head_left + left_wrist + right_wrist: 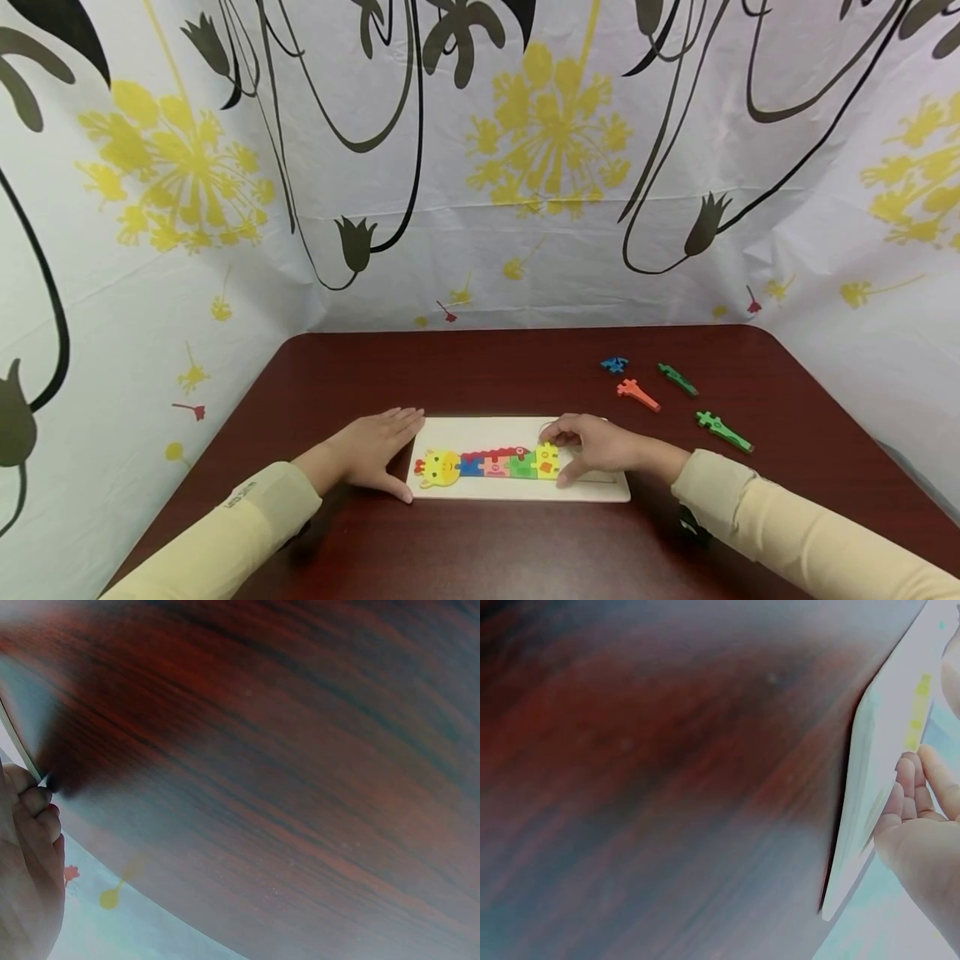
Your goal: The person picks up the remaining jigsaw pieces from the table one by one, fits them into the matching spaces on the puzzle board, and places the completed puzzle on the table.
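A pale wooden puzzle board point(480, 429) lies flat on the table with a row of joined pieces in it. The row starts with a yellow giraffe head point(439, 468) at the left, then blue, pink and green pieces under a red mane strip. At its right end is a yellow puzzle piece point(547, 461), which my right hand point(600, 446) pinches with thumb and fingertips. My left hand point(378, 450) rests at the board's left edge, fingers straight and thumb spread. In the right wrist view, curled fingers point(906, 787) are over the board; the left wrist view shows little of the board.
Beyond the board at the right lie loose pieces: a blue piece point(615, 365), an orange leg-like piece point(639, 394), a dark green piece point(678, 379) and a light green piece point(723, 431). A patterned cloth point(450, 208) encloses the back and sides of the dark red table point(465, 550).
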Available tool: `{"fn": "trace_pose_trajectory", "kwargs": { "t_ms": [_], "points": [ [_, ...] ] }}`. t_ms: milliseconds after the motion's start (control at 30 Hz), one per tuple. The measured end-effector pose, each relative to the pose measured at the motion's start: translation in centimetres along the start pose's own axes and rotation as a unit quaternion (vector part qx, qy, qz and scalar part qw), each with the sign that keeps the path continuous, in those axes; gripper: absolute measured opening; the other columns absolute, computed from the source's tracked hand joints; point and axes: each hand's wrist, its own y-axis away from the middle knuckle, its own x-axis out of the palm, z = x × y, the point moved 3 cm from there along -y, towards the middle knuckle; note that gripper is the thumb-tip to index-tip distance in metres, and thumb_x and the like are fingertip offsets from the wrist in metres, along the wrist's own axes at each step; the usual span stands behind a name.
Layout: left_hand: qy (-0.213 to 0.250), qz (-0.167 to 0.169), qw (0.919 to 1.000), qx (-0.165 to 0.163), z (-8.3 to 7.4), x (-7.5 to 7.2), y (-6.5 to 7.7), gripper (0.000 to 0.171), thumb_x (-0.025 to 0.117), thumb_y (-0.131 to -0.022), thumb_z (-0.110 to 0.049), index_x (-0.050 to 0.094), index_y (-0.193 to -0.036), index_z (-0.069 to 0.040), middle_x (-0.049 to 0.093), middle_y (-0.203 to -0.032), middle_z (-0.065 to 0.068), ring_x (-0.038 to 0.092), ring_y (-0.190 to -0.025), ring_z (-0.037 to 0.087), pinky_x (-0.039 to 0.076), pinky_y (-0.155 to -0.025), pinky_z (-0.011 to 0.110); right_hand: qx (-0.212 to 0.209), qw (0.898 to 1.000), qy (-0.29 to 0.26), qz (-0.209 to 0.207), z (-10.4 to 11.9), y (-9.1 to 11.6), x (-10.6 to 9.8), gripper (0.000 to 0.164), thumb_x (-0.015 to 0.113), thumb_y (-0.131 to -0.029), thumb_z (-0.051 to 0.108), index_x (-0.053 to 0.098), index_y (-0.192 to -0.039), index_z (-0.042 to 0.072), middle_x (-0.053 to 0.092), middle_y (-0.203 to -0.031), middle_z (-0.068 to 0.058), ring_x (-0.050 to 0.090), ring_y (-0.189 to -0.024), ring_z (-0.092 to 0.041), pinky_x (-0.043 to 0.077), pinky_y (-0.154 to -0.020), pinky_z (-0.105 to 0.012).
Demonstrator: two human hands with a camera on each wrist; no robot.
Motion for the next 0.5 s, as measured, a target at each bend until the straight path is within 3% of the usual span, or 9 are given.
{"fn": "trace_pose_trajectory", "kwargs": {
  "t_ms": [500],
  "points": [
    [-0.006,-0.004,1.0000,0.000,0.0,0.1,0.0,0.121,0.038,-0.070,-0.092,0.025,-0.154,-0.005,0.025,-0.159,0.008,0.021,-0.145,0.024,0.022,-0.115,0.038,-0.015,0.999,-0.003,-0.038,-0.2,0.2,-1.1,0.052,0.084,-0.077,0.020,0.063,-0.121,0.002,0.062,-0.112,-0.005,0.056,-0.102,-0.024,0.048,-0.088,-0.037]
  ]
}}
